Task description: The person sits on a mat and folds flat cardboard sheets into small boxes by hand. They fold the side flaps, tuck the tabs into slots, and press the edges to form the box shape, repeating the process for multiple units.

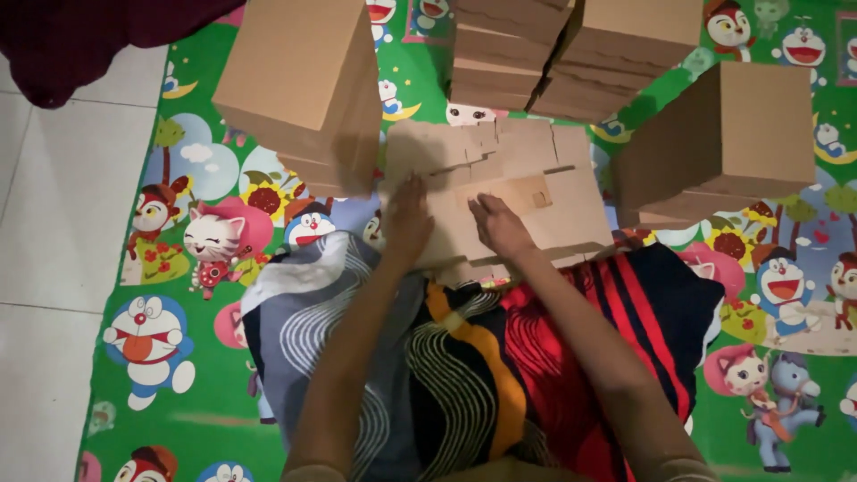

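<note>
one view only — a camera worn on the person's head, looking steeply down over their own lap and forearms. it faces forward and down, so the far side of the scene sits at the top of the picture and the person's body at the bottom edge. it is close: the forearms run up from the bottom middle, and the left hand [406, 219] and right hand [500, 228] land just above the centre. the patterned cloth [464, 357] over the lap fills the lower middle, the cartoon floor mat [178, 295] spreads around it, and bare white floor tiles [54, 223] show along the left edge. cardboard boxes [303, 80] crowd the top — partly cut off by the frame.
</note>
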